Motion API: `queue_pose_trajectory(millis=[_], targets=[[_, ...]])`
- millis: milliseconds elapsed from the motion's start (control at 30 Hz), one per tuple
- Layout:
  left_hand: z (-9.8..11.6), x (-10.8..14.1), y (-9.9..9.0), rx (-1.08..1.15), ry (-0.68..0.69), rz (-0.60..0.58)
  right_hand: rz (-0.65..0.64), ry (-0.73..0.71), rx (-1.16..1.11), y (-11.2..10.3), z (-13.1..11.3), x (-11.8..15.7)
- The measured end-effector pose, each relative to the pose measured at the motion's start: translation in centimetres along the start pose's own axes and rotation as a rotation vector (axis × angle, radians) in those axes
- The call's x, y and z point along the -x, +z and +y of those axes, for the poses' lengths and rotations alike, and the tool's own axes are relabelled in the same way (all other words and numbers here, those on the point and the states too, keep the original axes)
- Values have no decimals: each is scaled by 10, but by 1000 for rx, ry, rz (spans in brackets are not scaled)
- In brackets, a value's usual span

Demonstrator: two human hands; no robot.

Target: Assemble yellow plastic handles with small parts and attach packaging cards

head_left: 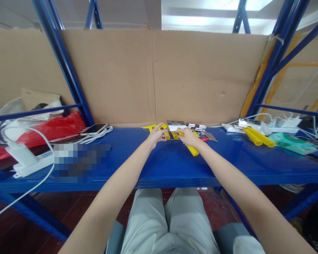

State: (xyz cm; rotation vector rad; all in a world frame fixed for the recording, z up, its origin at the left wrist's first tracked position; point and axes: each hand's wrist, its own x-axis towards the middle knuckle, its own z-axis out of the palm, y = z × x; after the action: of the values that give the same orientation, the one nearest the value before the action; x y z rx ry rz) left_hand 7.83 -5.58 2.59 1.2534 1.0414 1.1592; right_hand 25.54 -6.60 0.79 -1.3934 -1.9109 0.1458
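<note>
My right hand (188, 137) is closed around a yellow tube (193, 151), whose near end sticks out below the palm toward me. Just left of it, my left hand (155, 136) has its fingers apart, close to a yellow and black piece (170, 135) lying between the hands. Another flat yellow part (149, 127) shows behind the left hand. Beyond the fingers lies a black and white packet (176, 124). Several black and white rolled or clipped items (196, 126) lie beside it, with a red-handled object (204, 139) near my right wrist. My fingers partly hide these things.
The blue tabletop (169, 167) ends at a cardboard panel (116, 77) between blue posts. On the right lie two yellow tubes (257, 137) and a green packet (294, 143). Left are a white power strip (34, 164), coiled cable (99, 133) and red bag (58, 130).
</note>
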Motion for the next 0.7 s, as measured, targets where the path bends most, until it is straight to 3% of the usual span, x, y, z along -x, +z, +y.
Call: queue_pose_trajectory(millis=[133,333,700], targets=[[1,0,0,5,7,20,0,43,219,-17,8,-8],[2,3,3,-20,-25,31,49,231,433,-58,35,-20],[-1,3,2,-165,-60,-3,-113,623,811,-132,141,11]])
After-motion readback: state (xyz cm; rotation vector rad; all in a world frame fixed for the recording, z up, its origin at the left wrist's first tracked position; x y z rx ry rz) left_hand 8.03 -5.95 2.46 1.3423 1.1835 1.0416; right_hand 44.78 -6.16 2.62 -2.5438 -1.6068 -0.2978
